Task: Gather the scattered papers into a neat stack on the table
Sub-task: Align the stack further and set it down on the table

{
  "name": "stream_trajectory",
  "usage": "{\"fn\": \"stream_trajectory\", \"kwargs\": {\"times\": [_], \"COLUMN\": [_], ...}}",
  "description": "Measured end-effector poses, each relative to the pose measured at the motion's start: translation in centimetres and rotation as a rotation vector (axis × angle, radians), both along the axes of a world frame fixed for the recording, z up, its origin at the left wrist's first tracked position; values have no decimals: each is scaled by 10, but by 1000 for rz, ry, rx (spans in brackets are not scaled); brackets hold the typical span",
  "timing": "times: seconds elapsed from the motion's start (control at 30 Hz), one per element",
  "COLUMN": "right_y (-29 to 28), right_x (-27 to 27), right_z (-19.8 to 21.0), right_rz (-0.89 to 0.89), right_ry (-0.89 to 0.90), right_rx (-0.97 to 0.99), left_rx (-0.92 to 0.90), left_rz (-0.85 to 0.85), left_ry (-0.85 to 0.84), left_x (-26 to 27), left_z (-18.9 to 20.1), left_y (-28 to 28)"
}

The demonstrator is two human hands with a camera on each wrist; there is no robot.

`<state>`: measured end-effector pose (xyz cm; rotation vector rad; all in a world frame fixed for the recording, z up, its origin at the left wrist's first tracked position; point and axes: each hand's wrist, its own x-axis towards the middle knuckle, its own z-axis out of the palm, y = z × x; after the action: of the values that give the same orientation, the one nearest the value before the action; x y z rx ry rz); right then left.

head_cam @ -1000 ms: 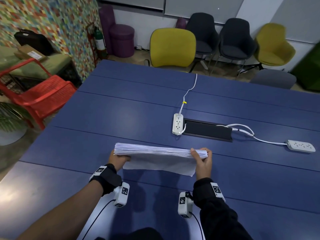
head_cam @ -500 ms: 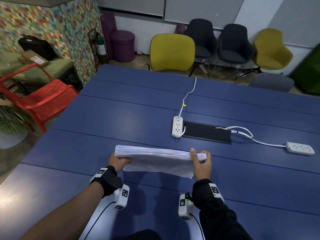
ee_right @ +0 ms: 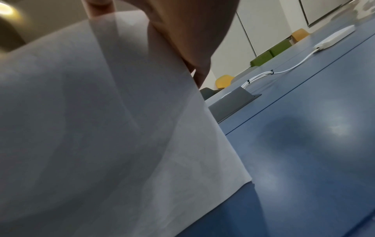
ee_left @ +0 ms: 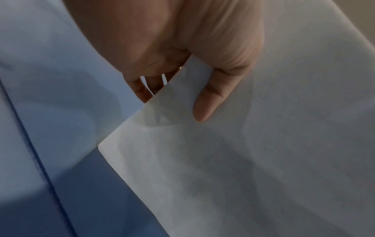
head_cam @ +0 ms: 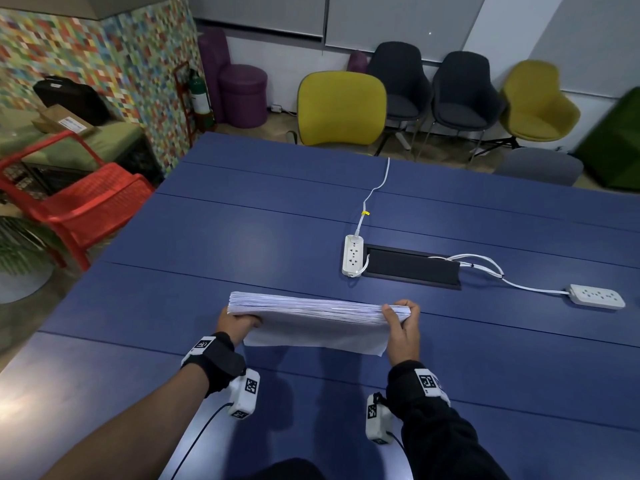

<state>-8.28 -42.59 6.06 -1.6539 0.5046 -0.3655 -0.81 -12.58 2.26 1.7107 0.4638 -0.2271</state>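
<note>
A thick stack of white paper sheets point(head_cam: 311, 311) stood on its long edge on the near part of the blue panelled desk point(head_cam: 242, 244), its upper edge level and its lower edge touching the surface. The left hand point(head_cam: 239, 323) gripped the stack's left end; in the left wrist view its thumb lay flat on the near sheet point(ee_left: 263, 160) and the fingers point(ee_left: 142, 89) curled behind the paper. The right hand point(head_cam: 403, 336) held the right end, thumb on the near face and fingers point(head_cam: 408, 304) hooked over the top corner.

Farther off, right of centre, a white power strip point(head_cam: 353, 254) lay just beside a black rectangular cable hatch point(head_cam: 412, 268) set in the desk. A second white power strip point(head_cam: 597, 296) rested at the far right, joined by a white cable point(head_cam: 526, 287). Beyond the desk's far edge stood a mustard-yellow upholstered chair point(head_cam: 341, 109), and a red plastic chair point(head_cam: 79, 202) sat to the left.
</note>
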Motion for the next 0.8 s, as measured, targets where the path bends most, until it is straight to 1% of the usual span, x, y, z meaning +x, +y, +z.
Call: {"fn": "stream_trajectory", "kwargs": {"times": [0.23, 0.37, 0.43, 0.5, 0.63, 0.7, 0.77, 0.8], "right_y": [0, 2, 3, 2, -8, -12, -13, -15], "right_x": [0, 0, -2, -4, -15, -22, -25, -24], "right_z": [2, 4, 6, 6, -1, -5, -12, -17], "right_rz": [-11, -21, 3, 76, 198, 250, 243, 218], "right_ry": [-13, -27, -67, -86, -18, 15, 62, 98], "right_rx": [-61, -71, -72, -72, -107, -179, -272, -287], "left_rx": [-5, 43, 32, 21, 22, 28, 15, 12], "left_rz": [-39, -29, -22, -6, 6, -15, -15, -14], "left_ry": [11, -30, -55, -48, -11, 13, 31, 37], "left_x": [0, -2, -4, -4, -1, 1, 3, 4], "left_z": [5, 10, 12, 15, 16, 17, 18, 18], "left_y": [0, -3, -4, -1, 3, 1, -1, -1]}}
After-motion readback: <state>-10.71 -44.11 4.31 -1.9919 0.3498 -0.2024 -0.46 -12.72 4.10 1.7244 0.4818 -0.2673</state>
